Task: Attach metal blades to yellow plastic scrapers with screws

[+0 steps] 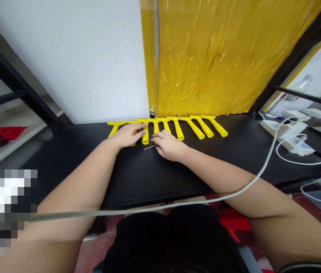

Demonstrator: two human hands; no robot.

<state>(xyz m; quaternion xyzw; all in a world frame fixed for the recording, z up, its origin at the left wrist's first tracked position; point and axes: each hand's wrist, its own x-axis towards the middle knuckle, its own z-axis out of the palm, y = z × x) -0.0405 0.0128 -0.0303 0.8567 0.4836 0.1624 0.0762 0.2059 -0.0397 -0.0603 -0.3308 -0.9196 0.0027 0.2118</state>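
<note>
Several yellow T-shaped pieces with hollow round handles, like small squeegees (194,129), lie in a row on the black table (146,178), crossbars toward the back and handles toward me. My left hand (128,135) rests over the left part of the row, thumb and fingers stretched and touching a yellow handle (145,138). Close by on its right, my right hand (167,145) has its fingers bent together over another handle, partly hiding it. A thin pale stick (149,147) sticks out to the left from under the right hand's fingers and seems pinched there.
Behind the row stand a white panel (92,60) and a yellow film-wrapped panel (206,57). White cables (271,148) and a power strip (297,146) lie at right near a clear bottle (291,94). One cable crosses in front of both forearms. Black frame posts (29,87) flank the table.
</note>
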